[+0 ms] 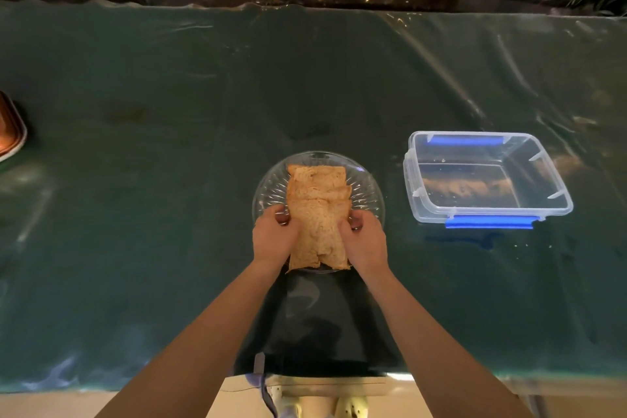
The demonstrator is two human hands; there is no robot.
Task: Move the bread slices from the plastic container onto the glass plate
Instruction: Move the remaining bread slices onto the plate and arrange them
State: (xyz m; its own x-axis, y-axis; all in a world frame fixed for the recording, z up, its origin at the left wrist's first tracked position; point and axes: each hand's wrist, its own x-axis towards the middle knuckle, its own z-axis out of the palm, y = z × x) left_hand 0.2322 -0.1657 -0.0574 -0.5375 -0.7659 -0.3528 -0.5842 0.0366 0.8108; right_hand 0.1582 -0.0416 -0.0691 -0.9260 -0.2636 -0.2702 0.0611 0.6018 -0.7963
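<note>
The left hand [275, 237] and right hand [364, 241] pinch the bread slices [317, 210] from either side with closed fingers, settling them on the glass plate [368, 193] beside the emptied plastic container [488, 180], so letting go likely comes next.

Orange-rimmed object [10, 132] cut off by left edge; identity unclear.

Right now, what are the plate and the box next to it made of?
The plate looks like clear glass: see-through, shiny, with cut ridges fanning out under the bread slices. The box looks like thin clear plastic: you see the table through it, it has soft rounded corners, and it has blue clips that look like plastic too.
</note>
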